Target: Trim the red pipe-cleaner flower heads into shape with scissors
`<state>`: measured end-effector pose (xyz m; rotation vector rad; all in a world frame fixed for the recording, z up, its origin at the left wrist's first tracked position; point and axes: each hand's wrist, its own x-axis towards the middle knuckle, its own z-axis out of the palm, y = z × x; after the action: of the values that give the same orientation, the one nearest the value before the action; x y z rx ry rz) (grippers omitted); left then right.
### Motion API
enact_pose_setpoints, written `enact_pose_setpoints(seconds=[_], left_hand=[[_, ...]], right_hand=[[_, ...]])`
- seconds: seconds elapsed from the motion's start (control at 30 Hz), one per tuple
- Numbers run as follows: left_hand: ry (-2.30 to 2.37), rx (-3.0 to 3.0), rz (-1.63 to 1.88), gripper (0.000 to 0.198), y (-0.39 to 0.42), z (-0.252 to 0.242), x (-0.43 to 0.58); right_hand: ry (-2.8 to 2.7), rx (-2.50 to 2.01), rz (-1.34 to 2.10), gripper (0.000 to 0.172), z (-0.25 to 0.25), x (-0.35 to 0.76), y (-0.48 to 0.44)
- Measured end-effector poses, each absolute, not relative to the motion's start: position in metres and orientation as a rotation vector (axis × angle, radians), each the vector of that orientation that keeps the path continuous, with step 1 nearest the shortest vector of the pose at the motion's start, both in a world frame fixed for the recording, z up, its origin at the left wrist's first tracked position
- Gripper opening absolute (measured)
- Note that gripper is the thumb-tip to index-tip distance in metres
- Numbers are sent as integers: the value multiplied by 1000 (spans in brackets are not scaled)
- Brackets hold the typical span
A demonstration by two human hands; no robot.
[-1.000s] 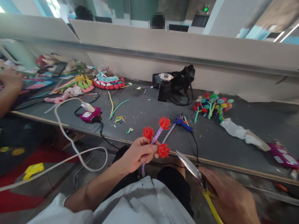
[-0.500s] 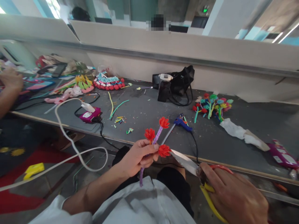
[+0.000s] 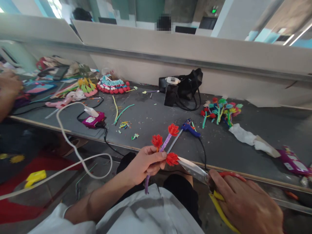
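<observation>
My left hand (image 3: 143, 164) is closed round a purple pipe-cleaner stem (image 3: 166, 141) that carries three red flower heads (image 3: 172, 159), held up over my lap in front of the table edge. My right hand (image 3: 245, 204) grips scissors (image 3: 195, 169) with red and yellow handles. Their steel blades point left and touch the lowest red flower head.
A blue glue gun (image 3: 191, 127) lies on the grey table (image 3: 151, 117) just beyond the flowers. A bunch of coloured pipe-cleaner flowers (image 3: 220, 110), a black bag (image 3: 187, 86), a pink device (image 3: 94, 120) with cables and craft scraps lie around. Another person's hand (image 3: 8, 86) works at far left.
My right hand has brought the scissors up and left, from down by my knee until the blades meet the lowest red flower. My left hand has held the stem nearly still.
</observation>
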<state>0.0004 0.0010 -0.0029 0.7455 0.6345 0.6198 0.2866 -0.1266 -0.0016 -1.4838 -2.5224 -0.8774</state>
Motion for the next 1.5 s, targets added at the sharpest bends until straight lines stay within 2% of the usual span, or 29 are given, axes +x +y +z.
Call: enact_pose_setpoints(seconds=[1.5], left_hand=[[720,806,625,33,-1,1,2]], right_hand=[[-2539,-1487,-928,29,10,280,-127]])
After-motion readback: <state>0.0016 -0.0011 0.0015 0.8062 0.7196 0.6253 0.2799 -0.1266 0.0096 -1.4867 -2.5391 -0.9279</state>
